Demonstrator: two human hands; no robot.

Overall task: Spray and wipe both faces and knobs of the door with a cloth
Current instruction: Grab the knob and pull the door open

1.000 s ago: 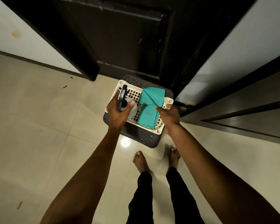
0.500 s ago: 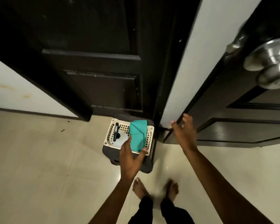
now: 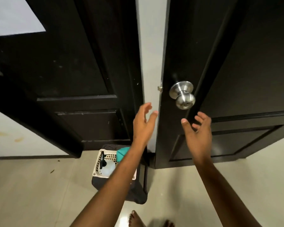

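On floor, basket (image 3: 97, 166) w/ spray bottle (image 3: 107, 167) & teal cloth (image 3: 122, 153).

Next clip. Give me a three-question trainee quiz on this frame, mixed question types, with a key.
1. True or false: the left hand holds the cloth.
2. Where is the spray bottle? A) in the basket B) in the right hand C) on the knob
3. Fill in: both hands are ____.

Key: 1 false; 2 A; 3 open
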